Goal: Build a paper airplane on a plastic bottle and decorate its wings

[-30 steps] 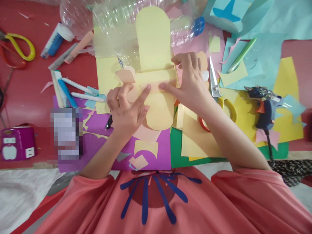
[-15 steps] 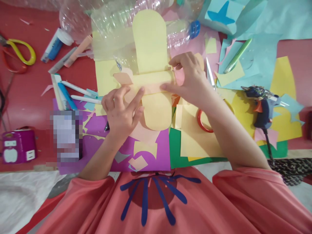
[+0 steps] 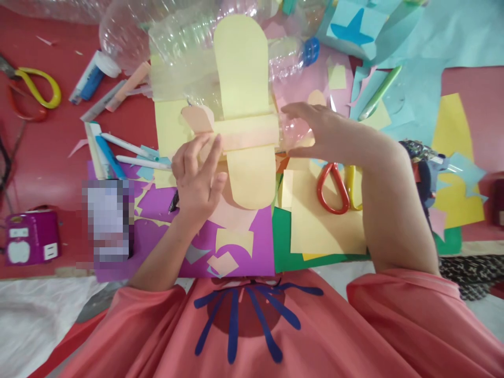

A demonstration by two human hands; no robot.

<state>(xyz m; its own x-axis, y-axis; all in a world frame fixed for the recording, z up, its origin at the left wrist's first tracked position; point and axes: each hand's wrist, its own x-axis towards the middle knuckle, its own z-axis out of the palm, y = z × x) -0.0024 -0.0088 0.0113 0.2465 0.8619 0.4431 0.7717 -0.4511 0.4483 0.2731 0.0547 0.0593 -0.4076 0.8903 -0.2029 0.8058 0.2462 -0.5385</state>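
Note:
A long pale yellow paper piece with rounded ends (image 3: 244,68) lies upright in front of me. Across its middle runs a pale peach and yellow paper strip (image 3: 250,132). My left hand (image 3: 200,176) rests at the strip's left end, index fingertip touching it, fingers stretched and apart. A curled peach paper piece (image 3: 198,118) stands just above that hand. Beside the strip's right end is my right hand (image 3: 321,128), thumb and fingers spread around the space there, holding nothing visible. Something clear and shiny shows near its fingers; I cannot tell its shape.
Clear plastic bottles (image 3: 177,47) lie behind the paper. Red-and-yellow-handled scissors (image 3: 333,191) lie under my right forearm, which partly covers a glue gun (image 3: 427,181). Pens (image 3: 129,144), a phone (image 3: 108,220), a glue stick (image 3: 92,79) and another pair of scissors (image 3: 39,86) are at left.
My right hand has let go of the strip's right end and moved slightly right, its fingers spreading. The left index finger has slid left along the strip.

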